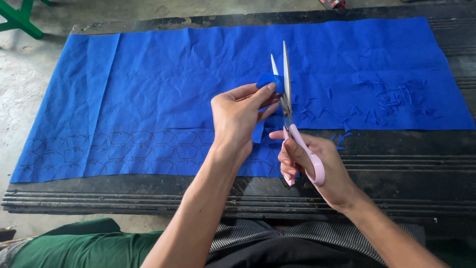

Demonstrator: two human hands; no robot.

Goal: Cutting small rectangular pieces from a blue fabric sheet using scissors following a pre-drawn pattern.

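Note:
My left hand (240, 118) pinches a small blue fabric piece (269, 80) between thumb and fingers, raised above the table. My right hand (311, 166) grips pink-handled scissors (288, 101), blades pointing up and slightly parted around the piece's right edge. Below both hands lies a large blue fabric sheet (163, 84) spread over a dark table (406, 168). Rows of drawn outline shapes (114, 151) cover the sheet's near left part. A rectangular notch is cut out of its near edge under my hands.
Several small blue fabric scraps (391, 99) are scattered on the sheet's right part and near its edge. A green frame leg (20, 17) stands on the concrete floor at the far left. Green cloth (84, 245) lies below the table's near edge.

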